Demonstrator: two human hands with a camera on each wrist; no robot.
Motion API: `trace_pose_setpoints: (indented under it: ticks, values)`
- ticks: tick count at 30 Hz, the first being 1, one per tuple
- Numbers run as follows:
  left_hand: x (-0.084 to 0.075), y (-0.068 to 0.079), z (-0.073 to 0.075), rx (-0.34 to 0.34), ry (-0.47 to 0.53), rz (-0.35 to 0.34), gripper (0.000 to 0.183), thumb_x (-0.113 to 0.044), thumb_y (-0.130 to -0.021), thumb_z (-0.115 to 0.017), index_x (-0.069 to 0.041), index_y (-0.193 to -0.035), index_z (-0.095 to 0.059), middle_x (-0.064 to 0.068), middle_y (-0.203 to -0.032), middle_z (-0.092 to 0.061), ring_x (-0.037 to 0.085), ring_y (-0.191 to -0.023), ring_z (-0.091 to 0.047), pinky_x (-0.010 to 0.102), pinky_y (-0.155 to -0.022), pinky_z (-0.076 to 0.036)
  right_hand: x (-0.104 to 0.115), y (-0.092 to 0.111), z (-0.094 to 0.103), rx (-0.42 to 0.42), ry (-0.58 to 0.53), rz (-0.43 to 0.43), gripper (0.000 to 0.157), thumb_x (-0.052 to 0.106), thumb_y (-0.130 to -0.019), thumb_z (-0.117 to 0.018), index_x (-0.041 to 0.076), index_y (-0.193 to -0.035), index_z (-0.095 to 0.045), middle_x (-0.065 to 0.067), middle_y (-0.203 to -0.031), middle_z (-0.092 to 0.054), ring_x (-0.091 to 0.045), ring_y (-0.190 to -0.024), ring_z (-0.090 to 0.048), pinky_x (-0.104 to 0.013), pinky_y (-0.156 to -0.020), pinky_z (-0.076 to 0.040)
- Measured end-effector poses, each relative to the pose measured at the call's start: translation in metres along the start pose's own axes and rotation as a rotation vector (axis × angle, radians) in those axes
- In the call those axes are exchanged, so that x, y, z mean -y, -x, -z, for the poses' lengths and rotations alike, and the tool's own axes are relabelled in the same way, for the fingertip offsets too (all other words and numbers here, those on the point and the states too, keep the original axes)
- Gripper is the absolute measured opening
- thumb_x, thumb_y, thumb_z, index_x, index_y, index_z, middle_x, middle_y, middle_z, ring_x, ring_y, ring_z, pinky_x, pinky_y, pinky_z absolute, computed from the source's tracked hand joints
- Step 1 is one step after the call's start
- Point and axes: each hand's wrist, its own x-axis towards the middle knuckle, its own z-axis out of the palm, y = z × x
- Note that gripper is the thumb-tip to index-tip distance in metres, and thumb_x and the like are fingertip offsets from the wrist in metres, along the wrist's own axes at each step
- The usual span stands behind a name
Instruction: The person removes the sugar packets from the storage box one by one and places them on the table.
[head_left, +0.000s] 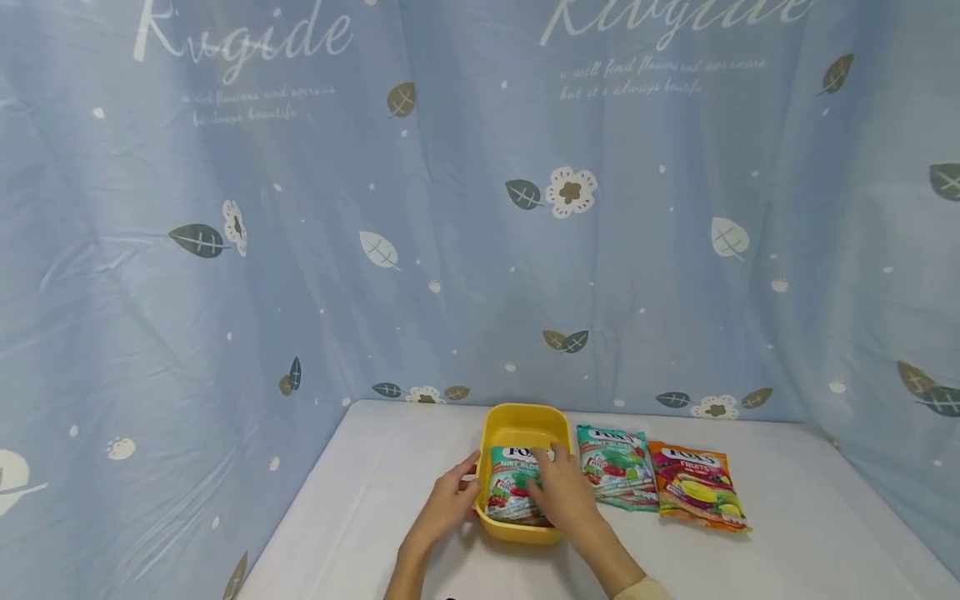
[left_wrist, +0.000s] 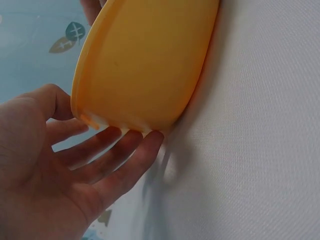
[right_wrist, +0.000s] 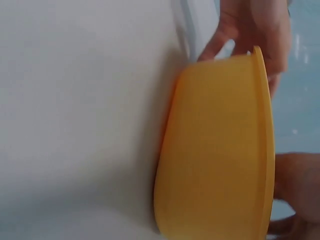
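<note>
1. Tub [head_left: 517,532] stands near the back edge of the table [head_left: 390,475], its left side clamped by the left hand [head_left: 447,498].
2. Mint bag [head_left: 512,493] lies in the tub; the right hand [head_left: 564,492] touches it, fingers apart.
3. Second mint bag [head_left: 618,468] and fruit bag [head_left: 699,487] lie side by side, nearer the back right corner.

candy bags, three: two green (first green bag [head_left: 510,483], second green bag [head_left: 617,467]), one orange bag [head_left: 700,487]. one yellow tub [head_left: 517,533]. two grips: left grip [head_left: 450,496], right grip [head_left: 561,487]. one counter [head_left: 390,467].
</note>
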Motion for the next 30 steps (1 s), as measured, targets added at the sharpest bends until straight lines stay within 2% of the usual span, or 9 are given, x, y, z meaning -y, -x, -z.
trace_pose_setpoints:
  ticks: [7, 12, 17, 24, 30]
  values:
    - [-0.003, 0.002, -0.002, -0.010, -0.002, -0.001, 0.056, -0.015, -0.097, -0.050, -0.007, -0.151, -0.038, 0.024, -0.134, -0.054, 0.027, -0.105, -0.063, 0.026, -0.065, -0.061, 0.016, -0.001, -0.011, 0.054, 0.102, -0.106, 0.059, 0.036, -0.082, -0.076, 0.008, -0.132, -0.059, -0.030, -0.127, -0.054, -0.044, -0.106, -0.059, -0.059, -0.083, -0.057]
    - [-0.005, 0.003, -0.001, -0.016, 0.002, 0.022, 0.056, -0.015, -0.096, -0.051, -0.009, -0.151, -0.039, 0.022, -0.133, -0.056, 0.025, -0.103, -0.062, 0.027, -0.065, -0.061, 0.024, -0.003, -0.017, 0.102, 0.076, -0.184, 0.058, 0.036, -0.083, -0.076, 0.006, -0.130, -0.058, -0.035, -0.128, -0.053, -0.048, -0.107, -0.057, -0.061, -0.084, -0.056]
    - [-0.004, 0.002, 0.000, -0.010, -0.002, 0.019, 0.056, -0.015, -0.097, -0.051, -0.009, -0.151, -0.038, 0.023, -0.133, -0.055, 0.025, -0.103, -0.062, 0.026, -0.064, -0.061, 0.029, -0.006, -0.021, 0.111, 0.070, -0.247, 0.056, 0.034, -0.083, -0.076, 0.004, -0.127, -0.057, -0.037, -0.130, -0.050, -0.048, -0.107, -0.057, -0.060, -0.083, -0.056]
    - [-0.003, 0.000, 0.000, -0.006, -0.010, 0.007, 0.056, -0.013, -0.097, -0.050, -0.007, -0.151, -0.037, 0.025, -0.134, -0.054, 0.027, -0.105, -0.064, 0.024, -0.062, -0.060, 0.032, -0.007, -0.024, 0.072, 0.056, -0.261, 0.054, 0.030, -0.081, -0.079, 0.003, -0.123, -0.058, -0.039, -0.128, -0.052, -0.050, -0.102, -0.059, -0.062, -0.080, -0.056]
    - [-0.003, 0.000, 0.000, -0.008, 0.006, -0.016, 0.058, -0.012, -0.095, -0.050, -0.004, -0.151, -0.036, 0.028, -0.134, -0.054, 0.033, -0.108, -0.064, 0.025, -0.063, -0.061, 0.030, -0.008, -0.024, 0.038, 0.106, -0.251, 0.061, 0.035, -0.077, -0.082, 0.003, -0.124, -0.058, -0.035, -0.118, -0.057, -0.041, -0.084, -0.064, -0.052, -0.072, -0.059]
